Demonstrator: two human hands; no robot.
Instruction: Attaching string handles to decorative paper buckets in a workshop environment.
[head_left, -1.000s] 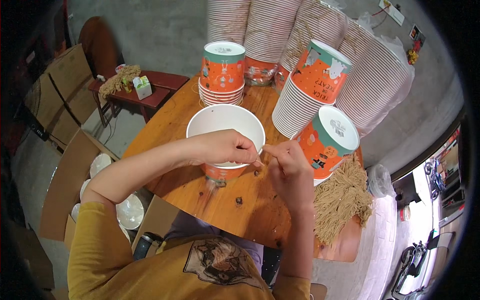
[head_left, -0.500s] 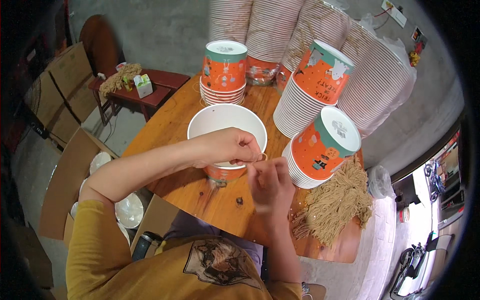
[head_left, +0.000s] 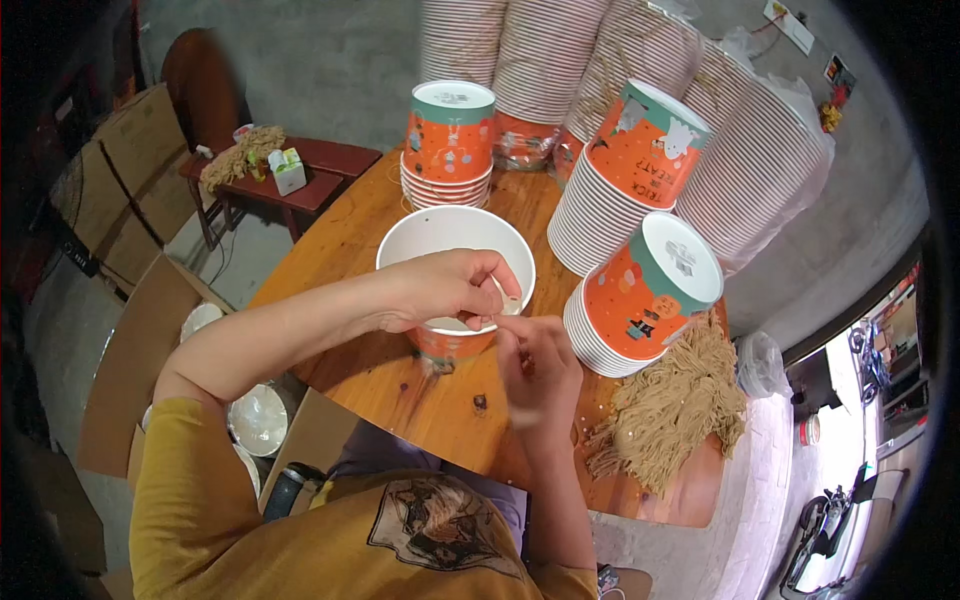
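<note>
A white-lined paper bucket [head_left: 455, 228] with an orange outside stands upright, mouth up, near the table's front. My left hand [head_left: 462, 285] reaches across its opening, fingers pinched at the right part of the rim. Close against those fingertips, my right hand [head_left: 540, 375] is also pinched, just outside the rim. Between them shows a small bit of thin, pale cord [head_left: 510, 304]; most of it is hidden by the fingers. To the right of my right hand lies a bundle of tan cords [head_left: 668, 405], spread over the table edge.
Upside-down stacks of orange and green paper buckets stand behind [head_left: 450, 135] and to the right [head_left: 640, 290] on the wooden table [head_left: 400, 395]. Tall plastic-wrapped bucket stacks [head_left: 765, 150] line the wall. A cardboard box [head_left: 130, 370] with buckets sits at left, near a red bench [head_left: 325, 160].
Both hands have shifted slightly left, and their fingertips are now closer together at the bucket's rim. The small cord loop seen between them before is drawn in nearer the left fingers.
</note>
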